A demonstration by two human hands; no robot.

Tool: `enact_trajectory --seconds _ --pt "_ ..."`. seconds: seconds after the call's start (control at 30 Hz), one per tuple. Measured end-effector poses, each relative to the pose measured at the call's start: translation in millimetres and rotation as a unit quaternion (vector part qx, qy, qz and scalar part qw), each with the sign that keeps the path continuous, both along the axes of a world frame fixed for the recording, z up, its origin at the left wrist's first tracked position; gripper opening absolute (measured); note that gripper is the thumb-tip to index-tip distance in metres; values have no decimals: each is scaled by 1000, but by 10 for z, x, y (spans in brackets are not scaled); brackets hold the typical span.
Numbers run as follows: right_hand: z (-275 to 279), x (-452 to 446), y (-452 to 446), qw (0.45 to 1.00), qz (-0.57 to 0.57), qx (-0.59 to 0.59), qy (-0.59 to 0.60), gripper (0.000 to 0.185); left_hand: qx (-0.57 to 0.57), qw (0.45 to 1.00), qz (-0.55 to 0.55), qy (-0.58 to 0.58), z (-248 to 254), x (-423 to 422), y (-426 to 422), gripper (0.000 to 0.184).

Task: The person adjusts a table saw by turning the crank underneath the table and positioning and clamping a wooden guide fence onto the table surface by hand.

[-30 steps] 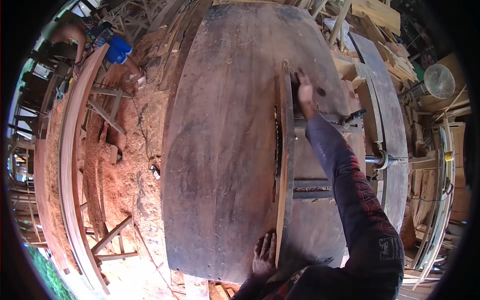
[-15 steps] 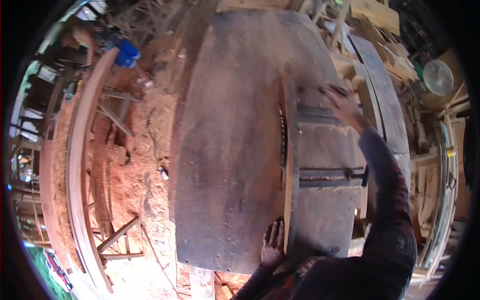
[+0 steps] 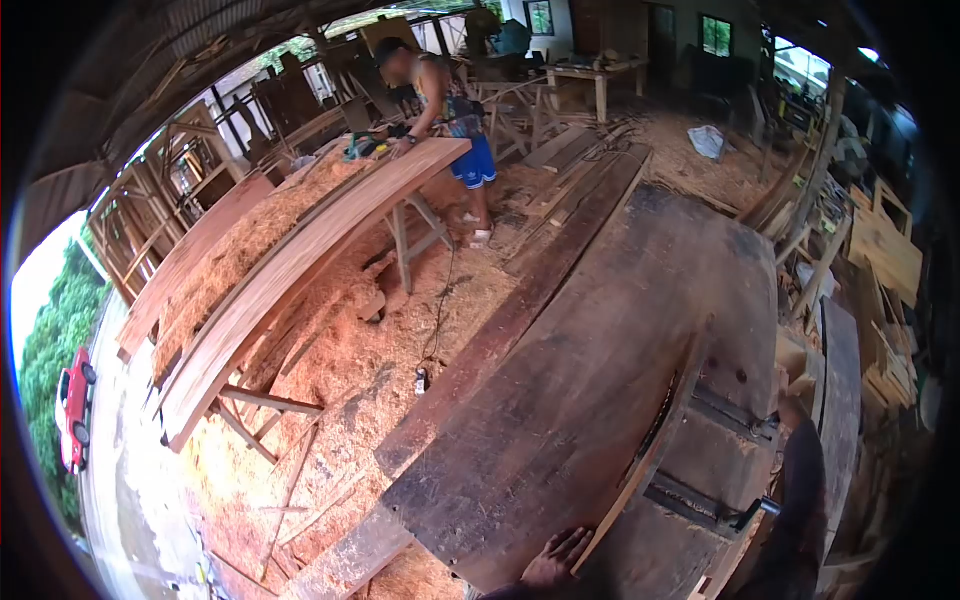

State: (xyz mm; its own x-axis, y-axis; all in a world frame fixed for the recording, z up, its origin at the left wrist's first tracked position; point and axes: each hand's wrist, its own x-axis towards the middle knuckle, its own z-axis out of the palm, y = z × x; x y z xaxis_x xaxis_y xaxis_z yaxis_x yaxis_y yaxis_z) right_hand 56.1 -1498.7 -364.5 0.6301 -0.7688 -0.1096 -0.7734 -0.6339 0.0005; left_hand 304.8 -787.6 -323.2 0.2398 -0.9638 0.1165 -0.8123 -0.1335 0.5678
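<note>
The table (image 3: 560, 400) fills the lower centre and right of the view, its dark top running obliquely toward the upper right. To its left, across sawdust-covered ground (image 3: 400, 360), a plank (image 3: 320, 260) rests on trestles (image 3: 405, 245). A co-worker (image 3: 465, 110) stands at the plank's far end, one arm extended over it. The fence (image 3: 640, 470), a straight wooden strip, lies on the right part of the table, lengthwise to it. Two crosswise slots (image 3: 685, 497) are located right of the fence; a narrow dark slit (image 3: 652, 422) is on its left side. The left hand (image 3: 562, 555) is palm down on the table, fingers extended, just beside the near end of the fence. The right hand (image 3: 793, 412) is at the table's right edge, by the farther slot; its grip cannot be determined. A handle (image 3: 768, 507) projects near the end of the nearer slot.
</note>
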Motion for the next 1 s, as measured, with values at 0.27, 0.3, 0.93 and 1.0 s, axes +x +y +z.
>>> enact_trajectory --seconds 0.27,0.3,0.93,1.0 --pt "-70 159 339 948 -108 -176 -244 61 19 1000 4 -6 185 32 -10 76" --pt "175 -1 430 978 39 -189 -82 58 32 999 -2 2 235 18 -13 77" --pt "697 50 607 981 164 -85 55 47 214 976 -26 37 78 20 -49 89" --pt "606 129 632 984 153 -77 46 44 168 986 3 8 -33 73 -86 90"
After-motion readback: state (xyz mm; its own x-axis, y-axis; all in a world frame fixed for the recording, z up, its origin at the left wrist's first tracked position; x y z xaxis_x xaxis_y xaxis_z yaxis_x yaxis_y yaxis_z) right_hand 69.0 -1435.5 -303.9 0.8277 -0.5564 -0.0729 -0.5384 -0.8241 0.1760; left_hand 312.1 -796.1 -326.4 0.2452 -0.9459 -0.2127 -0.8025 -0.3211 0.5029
